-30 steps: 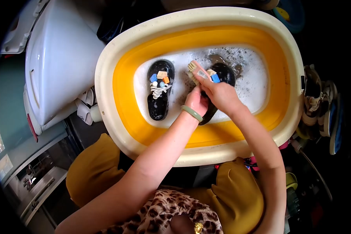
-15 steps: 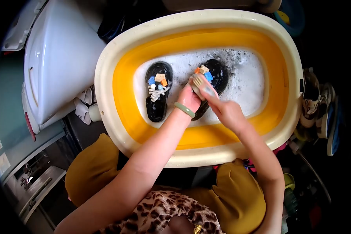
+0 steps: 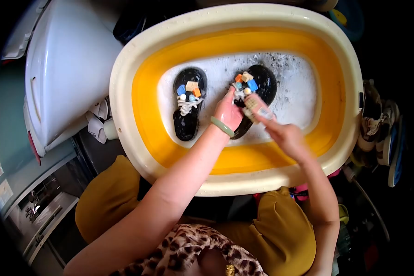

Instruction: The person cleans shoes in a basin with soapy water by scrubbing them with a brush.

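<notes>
In soapy water lie two black slippers decorated with coloured blocks and white cord-like trim. My left hand (image 3: 228,112) is closed around the strap side of the right slipper (image 3: 263,85), which lies tilted. A pink-and-pale brush (image 3: 259,108) is in my right hand (image 3: 287,140), its head over the slipper's lower part, beside the blocks. Whether its bristles touch the slipper is hidden. The left slipper (image 3: 186,125) rests by itself in the suds, toe pointing away from me.
An oval basin (image 3: 124,101) with a cream rim and yellow wall holds the foamy water. To its left stands a white glossy fixture (image 3: 69,69) with pale slippers (image 3: 96,126) beneath it. Several shoes (image 3: 377,124) stand at the right.
My right hand has drawn the brush down and right, off the blocks, uncovering more of the slipper's decoration. My left hand keeps its hold. The whole view has shifted slightly.
</notes>
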`<state>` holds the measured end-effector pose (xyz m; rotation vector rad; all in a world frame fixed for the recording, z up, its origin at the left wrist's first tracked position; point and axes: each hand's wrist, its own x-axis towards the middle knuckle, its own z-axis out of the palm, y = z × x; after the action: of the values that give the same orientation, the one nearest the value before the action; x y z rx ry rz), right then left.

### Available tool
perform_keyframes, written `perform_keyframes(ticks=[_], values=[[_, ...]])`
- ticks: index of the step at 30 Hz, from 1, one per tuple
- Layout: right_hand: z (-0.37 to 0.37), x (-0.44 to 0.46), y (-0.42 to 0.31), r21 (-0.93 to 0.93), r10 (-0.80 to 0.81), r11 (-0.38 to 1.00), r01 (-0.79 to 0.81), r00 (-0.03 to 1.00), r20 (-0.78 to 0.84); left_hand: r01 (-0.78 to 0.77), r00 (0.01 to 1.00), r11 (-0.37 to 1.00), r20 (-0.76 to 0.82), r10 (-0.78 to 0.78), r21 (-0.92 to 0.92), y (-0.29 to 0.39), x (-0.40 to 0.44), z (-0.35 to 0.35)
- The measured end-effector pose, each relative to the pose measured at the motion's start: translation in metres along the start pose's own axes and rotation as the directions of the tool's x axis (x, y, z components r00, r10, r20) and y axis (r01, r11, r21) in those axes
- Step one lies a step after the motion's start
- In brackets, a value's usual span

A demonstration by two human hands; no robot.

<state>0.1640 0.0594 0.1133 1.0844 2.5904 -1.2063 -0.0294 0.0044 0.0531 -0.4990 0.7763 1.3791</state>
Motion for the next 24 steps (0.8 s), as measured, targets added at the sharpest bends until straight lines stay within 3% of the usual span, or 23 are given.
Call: perform_keyframes(ticks=[1, 3, 4, 6, 7, 8, 9, 11, 12, 13, 15, 16, 18, 19, 21, 23, 24], values=[[-0.004, -0.005, 0.005, -0.003, 0.011, 1.000, -0.011, 1.000, -0.023, -0.058, 0.997, 0.995, -0.052, 0.062, 0.079, -0.004, 0.003, -0.003], [-0.030, 0.011, 0.015, 0.295, 0.357, 0.899, -0.323, 0.931, -0.070, 0.037, 0.991, 0.998, 0.126, -0.043, 0.051, -0.006, 0.002, -0.010], [-0.035, 0.022, 0.029, 0.318, 0.409, 0.882, -0.348, 0.901, -0.148, 0.042, 0.989, 0.998, 0.138, -0.049, 0.056, -0.005, -0.002, -0.008], [-0.033, 0.036, 0.071, 0.349, 0.462, 0.861, -0.370, 0.855, -0.235, 0.083, 0.993, 0.960, -0.109, -0.056, 0.266, -0.003, -0.021, -0.007], [-0.022, 0.040, 0.095, 0.051, 0.409, 0.909, -0.413, 0.864, -0.293, 0.086, 0.993, 0.957, -0.103, -0.060, 0.276, 0.000, -0.034, -0.007], [-0.010, 0.038, 0.109, -0.251, 0.346, 0.865, -0.435, 0.879, -0.329, 0.061, 0.987, 0.923, -0.163, 0.001, 0.380, 0.004, -0.048, -0.006], [0.002, 0.034, 0.106, -0.248, 0.322, 0.884, -0.397, 0.900, -0.293, 0.045, 0.975, 0.877, -0.214, 0.067, 0.479, 0.007, -0.061, -0.007], [-0.007, 0.018, 0.069, -0.033, 0.376, 0.927, -0.374, 0.923, 0.088, -0.029, 0.951, 0.840, -0.244, 0.190, 0.542, 0.016, -0.083, -0.014], [-0.003, 0.013, 0.071, 0.177, 0.411, 0.874, -0.453, 0.883, 0.227, -0.091, 0.903, 0.819, -0.300, 0.308, 0.566, 0.020, -0.091, -0.023], [-0.005, 0.009, 0.068, 0.175, 0.409, 0.876, -0.450, 0.884, 0.225, -0.186, 0.860, 0.787, -0.289, 0.420, 0.588, 0.025, -0.096, -0.035], [-0.011, 0.002, 0.054, 0.502, 0.468, 0.774, -0.385, 0.883, -0.044, -0.223, 0.718, 0.768, -0.432, 0.546, 0.600, 0.029, -0.103, -0.046], [-0.023, 0.003, 0.034, 0.606, 0.493, 0.711, -0.357, 0.867, -0.069, -0.235, 0.710, 0.763, -0.430, 0.558, 0.603, 0.033, -0.102, -0.051], [-0.030, 0.011, -0.017, 0.649, 0.403, 0.714, -0.261, 0.912, -0.077, -0.296, 0.677, 0.806, -0.482, 0.556, 0.513, 0.043, -0.092, -0.062], [-0.025, 0.015, -0.037, 0.653, 0.327, 0.725, -0.221, 0.944, -0.043, -0.325, 0.740, 0.825, -0.419, 0.527, 0.463, 0.051, -0.088, -0.063], [-0.013, 0.027, -0.073, 0.635, 0.166, 0.752, -0.177, 0.983, 0.077, -0.323, 0.775, 0.815, -0.360, 0.520, 0.482, 0.059, -0.068, -0.065], [0.013, 0.043, -0.088, 0.516, -0.052, 0.856, 0.020, 0.998, 0.047, -0.313, 0.810, 0.880, -0.383, 0.444, 0.358, 0.065, -0.048, -0.062], [0.022, 0.051, -0.092, 0.523, -0.038, 0.852, -0.040, 0.990, 0.139, -0.388, 0.809, 0.865, -0.332, 0.485, 0.319, 0.063, -0.041, -0.062]])
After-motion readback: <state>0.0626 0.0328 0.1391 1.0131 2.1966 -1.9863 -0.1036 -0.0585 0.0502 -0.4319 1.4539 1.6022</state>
